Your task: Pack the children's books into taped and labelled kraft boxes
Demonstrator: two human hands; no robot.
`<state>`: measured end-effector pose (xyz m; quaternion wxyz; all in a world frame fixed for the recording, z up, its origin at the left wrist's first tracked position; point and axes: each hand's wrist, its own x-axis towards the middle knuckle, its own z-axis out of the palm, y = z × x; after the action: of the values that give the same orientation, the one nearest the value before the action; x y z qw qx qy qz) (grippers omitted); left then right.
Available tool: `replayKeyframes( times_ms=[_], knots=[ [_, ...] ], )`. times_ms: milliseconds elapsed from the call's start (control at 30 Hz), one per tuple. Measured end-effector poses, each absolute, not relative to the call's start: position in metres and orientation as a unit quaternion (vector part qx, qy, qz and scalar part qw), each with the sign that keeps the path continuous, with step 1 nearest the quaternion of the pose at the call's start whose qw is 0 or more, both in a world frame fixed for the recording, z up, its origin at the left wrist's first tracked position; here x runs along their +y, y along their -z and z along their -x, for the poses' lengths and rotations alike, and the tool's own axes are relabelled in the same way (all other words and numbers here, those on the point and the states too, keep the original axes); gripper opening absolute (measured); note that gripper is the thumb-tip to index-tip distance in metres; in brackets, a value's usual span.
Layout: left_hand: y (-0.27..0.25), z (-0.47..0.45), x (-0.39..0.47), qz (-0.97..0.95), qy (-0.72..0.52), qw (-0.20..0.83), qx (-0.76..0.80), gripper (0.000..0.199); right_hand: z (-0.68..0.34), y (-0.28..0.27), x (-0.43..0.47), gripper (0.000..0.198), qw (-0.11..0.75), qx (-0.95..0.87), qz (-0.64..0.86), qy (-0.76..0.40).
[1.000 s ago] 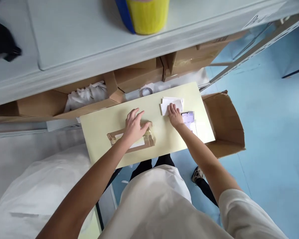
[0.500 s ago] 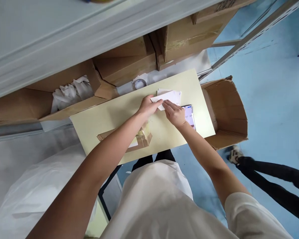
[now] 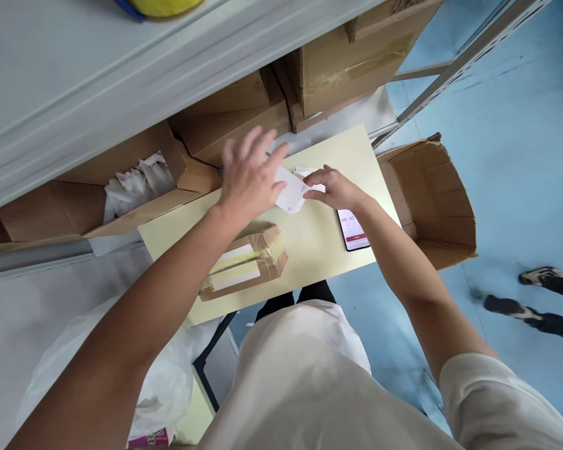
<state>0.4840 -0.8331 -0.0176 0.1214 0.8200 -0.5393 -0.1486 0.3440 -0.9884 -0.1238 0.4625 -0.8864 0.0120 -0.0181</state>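
A folded-looking white paper (image 3: 291, 192) with small print is over the cream tabletop (image 3: 319, 244). My right hand (image 3: 334, 187) pinches its right edge between thumb and fingers. Another white sheet (image 3: 302, 170) shows partly behind it. To the left, my left hand (image 3: 249, 175) is raised with fingers spread and slightly blurred, its thumb close to the paper's left edge. Below my right wrist lies a phone (image 3: 355, 237) showing a timer. A small taped cardboard box (image 3: 244, 262) with a white label rests near the table's front edge.
Open cardboard boxes (image 3: 42, 209) line the back, one holding crumpled white paper (image 3: 138, 187). At the table's right end stands another open carton (image 3: 443, 200). A grey shelf edge (image 3: 169, 94) runs overhead. Another person's legs (image 3: 553, 319) are at right; a plastic bag (image 3: 169, 375) lies lower left.
My left hand has let go of the paper and moved left and up, fingers spreading. My right hand has shifted to the paper's right edge. The other person's legs have moved right.
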Motion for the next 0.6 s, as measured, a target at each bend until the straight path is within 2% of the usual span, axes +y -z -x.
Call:
replayKeyframes(
  times_ms=[200,367,600],
  knots=[
    [0.053,-0.478,-0.853,-0.749,0.270,0.133,-0.591,0.020,-0.342,0.122,-0.987,0.046,0.446,-0.017,0.895,0.019],
    [0.067,-0.487,-0.855,-0.743,0.295,0.144,-0.583,0.021,-0.339,0.129,-0.994,0.043,0.447,-0.022,0.894,0.017],
    [0.071,-0.492,-0.857,-0.743,0.295,0.093,-0.593,0.026,-0.339,0.143,-0.996,0.036,0.447,-0.010,0.894,0.027]
  ],
)
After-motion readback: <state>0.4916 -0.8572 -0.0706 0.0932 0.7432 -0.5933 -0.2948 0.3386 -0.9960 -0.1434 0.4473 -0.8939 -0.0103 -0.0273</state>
